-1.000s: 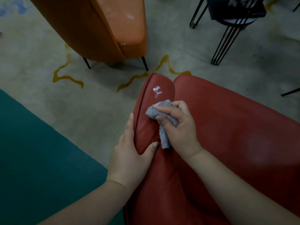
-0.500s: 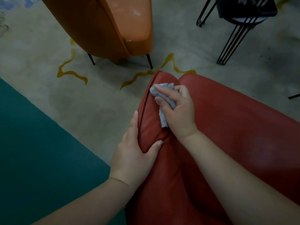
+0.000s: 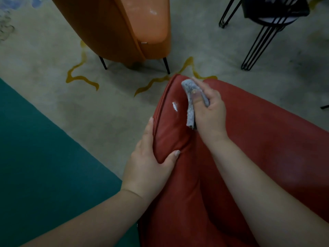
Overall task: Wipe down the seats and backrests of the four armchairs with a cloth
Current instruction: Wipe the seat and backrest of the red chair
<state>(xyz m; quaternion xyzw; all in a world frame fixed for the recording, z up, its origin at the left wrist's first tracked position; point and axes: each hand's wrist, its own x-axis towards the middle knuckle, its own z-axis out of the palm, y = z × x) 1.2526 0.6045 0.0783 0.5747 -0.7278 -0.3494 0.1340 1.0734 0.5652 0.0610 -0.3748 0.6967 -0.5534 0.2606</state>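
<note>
While the big red chair (image 3: 249, 139) fills the near side, the orange chair (image 3: 124, 29) stands across the floor (image 3: 53, 50). The left hand (image 3: 151, 163) grips the red chair's padded edge. The right hand (image 3: 210, 111) squeezes the gray cloth (image 3: 190, 104) against the top. This looks like wiping; the white mark (image 3: 175, 106) likely needs rubbing next.

Pale beige carpeted floor (image 3: 53, 56) with wavy mustard-yellow lines (image 3: 81, 79); dark teal carpet area (image 3: 44, 166) at lower left. Standing on it: glossy orange armchair (image 3: 124, 29) on thin black legs, red leather armchair (image 3: 258, 148), black wire-legged chair (image 3: 267, 24).
</note>
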